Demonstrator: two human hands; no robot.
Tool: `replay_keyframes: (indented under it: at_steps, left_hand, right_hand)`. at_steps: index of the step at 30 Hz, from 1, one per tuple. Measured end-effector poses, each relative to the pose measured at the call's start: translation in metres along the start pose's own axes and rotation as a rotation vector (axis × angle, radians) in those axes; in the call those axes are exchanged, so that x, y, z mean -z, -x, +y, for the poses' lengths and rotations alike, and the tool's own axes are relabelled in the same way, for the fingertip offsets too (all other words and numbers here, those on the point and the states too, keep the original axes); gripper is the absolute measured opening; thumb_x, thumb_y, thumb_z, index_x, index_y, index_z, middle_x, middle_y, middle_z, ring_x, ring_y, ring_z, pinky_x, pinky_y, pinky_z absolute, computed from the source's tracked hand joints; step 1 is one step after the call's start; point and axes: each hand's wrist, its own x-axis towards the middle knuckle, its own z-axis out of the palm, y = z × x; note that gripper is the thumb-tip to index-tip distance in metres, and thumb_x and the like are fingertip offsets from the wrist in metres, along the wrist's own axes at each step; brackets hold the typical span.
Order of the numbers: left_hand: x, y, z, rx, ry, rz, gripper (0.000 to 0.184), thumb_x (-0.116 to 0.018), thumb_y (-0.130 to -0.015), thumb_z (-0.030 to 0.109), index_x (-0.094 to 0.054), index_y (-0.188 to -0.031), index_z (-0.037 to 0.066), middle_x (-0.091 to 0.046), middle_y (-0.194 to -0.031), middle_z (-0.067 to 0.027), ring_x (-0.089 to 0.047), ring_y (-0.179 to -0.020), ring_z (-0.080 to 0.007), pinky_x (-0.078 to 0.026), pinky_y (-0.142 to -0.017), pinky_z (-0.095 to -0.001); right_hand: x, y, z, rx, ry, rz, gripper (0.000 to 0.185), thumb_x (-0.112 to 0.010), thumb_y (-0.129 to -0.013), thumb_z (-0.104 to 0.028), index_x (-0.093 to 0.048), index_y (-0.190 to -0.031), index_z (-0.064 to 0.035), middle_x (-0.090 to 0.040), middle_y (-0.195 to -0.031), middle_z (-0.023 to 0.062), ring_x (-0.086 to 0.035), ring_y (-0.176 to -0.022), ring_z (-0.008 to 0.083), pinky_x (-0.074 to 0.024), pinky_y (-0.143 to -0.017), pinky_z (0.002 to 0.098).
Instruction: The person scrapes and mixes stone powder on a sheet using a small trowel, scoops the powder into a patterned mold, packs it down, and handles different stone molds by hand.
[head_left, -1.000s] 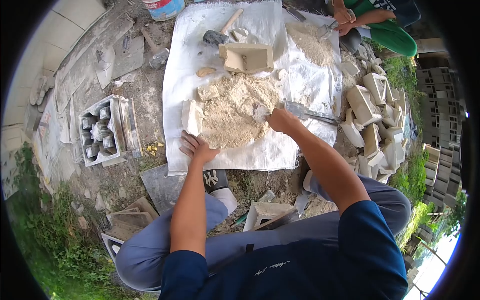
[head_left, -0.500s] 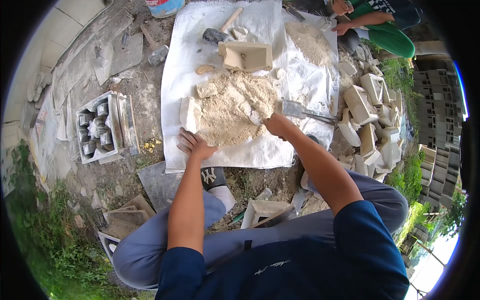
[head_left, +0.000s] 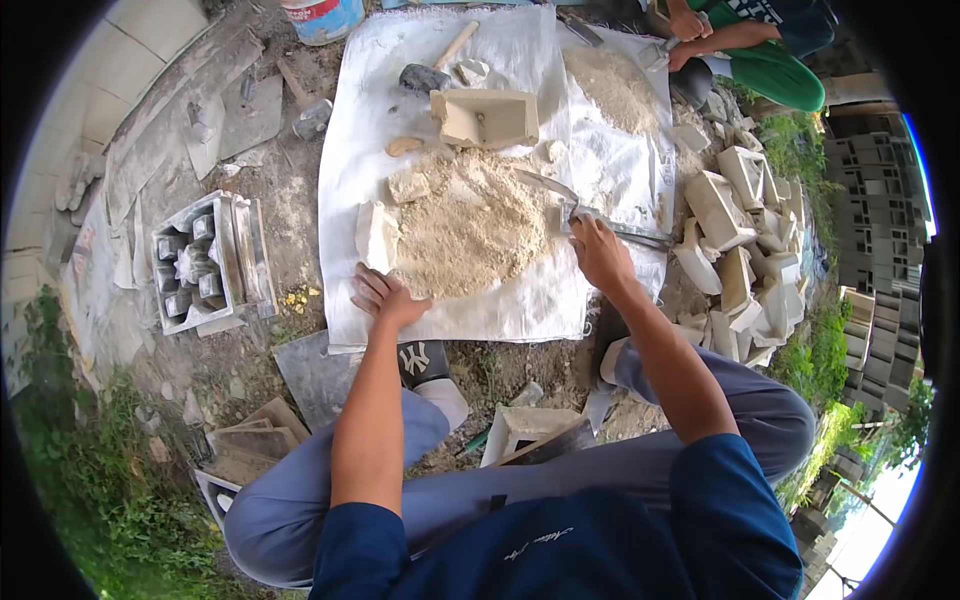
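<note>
My right hand (head_left: 603, 252) is closed around the handle end of a trowel (head_left: 546, 184), its thin blade seen nearly edge-on over the right side of a heap of pale crushed powder (head_left: 470, 225). My left hand (head_left: 386, 298) lies flat with fingers spread on the white woven sheet (head_left: 345, 150), at the heap's lower left edge. Just above those fingers stands a whitish broken block piece (head_left: 372, 235). Partly behind my right hand lies a flat metal tool (head_left: 640, 237), its handle pointing right.
A hollow block (head_left: 488, 118) and a mallet (head_left: 425, 77) lie beyond the heap. At left sits a metal block mould (head_left: 195, 258). Broken blocks (head_left: 735, 225) are piled at right. Another person's hands (head_left: 688, 38) work at upper right, near a second powder heap (head_left: 612, 88).
My right hand has moved right and slightly up, lifting the trowel out of the heap's middle to its right side. My left hand stays at about the same place.
</note>
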Motion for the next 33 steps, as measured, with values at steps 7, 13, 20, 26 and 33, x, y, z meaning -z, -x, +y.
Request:
replay_keyframes:
  at_steps: [7,13,20,26,33]
  left_hand:
    - [0.004,0.002,0.002,0.020,0.003,-0.039,0.131,-0.077,-0.079,0.057,0.000,-0.156,-0.015,0.039,-0.152,-0.0392,0.039,-0.140,-0.0572,0.018,-0.109,-0.0741]
    - [0.006,-0.001,0.002,0.024,0.007,-0.044,0.131,-0.076,-0.079,0.057,0.002,-0.155,-0.015,0.039,-0.151,-0.0397,0.040,-0.139,-0.0560,0.020,-0.109,-0.0738]
    - [0.003,-0.002,0.002,0.058,0.003,-0.061,0.134,-0.077,-0.078,0.059,0.003,-0.156,-0.014,0.039,-0.153,-0.0379,0.038,-0.142,-0.0545,0.019,-0.110,-0.0729]
    - [-0.003,0.000,0.000,0.033,0.004,-0.021,0.134,-0.077,-0.077,0.058,0.003,-0.156,-0.015,0.039,-0.153,-0.0372,0.038,-0.142,-0.0543,0.019,-0.110,-0.0725]
    - [0.002,0.003,0.003,0.019,0.026,-0.036,0.132,-0.076,-0.079,0.057,0.003,-0.155,-0.016,0.039,-0.153,-0.0373,0.037,-0.142,-0.0547,0.020,-0.110,-0.0724]
  right_hand:
    - [-0.040,-0.054,0.023,-0.085,-0.478,0.134,0.038,-0.055,-0.100,-0.019,-0.051,-0.134,-0.0020,-0.070,-0.106,0.0308,-0.064,-0.102,0.0513,-0.0498,-0.087,0.0555]
    - [-0.077,-0.041,-0.014,-0.216,-0.569,0.233,0.026,-0.056,-0.100,-0.016,-0.064,-0.117,0.0024,-0.071,-0.104,0.0287,-0.066,-0.101,0.0498,-0.0512,-0.086,0.0514]
    - [-0.068,-0.041,-0.067,-0.405,-0.879,0.032,0.031,-0.054,-0.103,-0.019,-0.061,-0.123,0.0026,-0.066,-0.071,0.0216,-0.062,-0.048,0.0245,-0.0455,-0.041,0.0421]
    - [-0.090,-0.024,-0.088,-0.100,-0.656,-0.017,0.042,-0.055,-0.100,-0.015,-0.055,-0.139,0.0013,-0.072,-0.094,0.0287,-0.072,-0.081,0.0433,-0.0565,-0.072,0.0477]
    - [-0.078,0.011,-0.053,-0.215,-0.536,0.168,0.056,-0.054,-0.103,-0.014,-0.035,-0.151,0.0049,-0.070,-0.101,0.0290,-0.067,-0.091,0.0484,-0.0519,-0.079,0.0521]
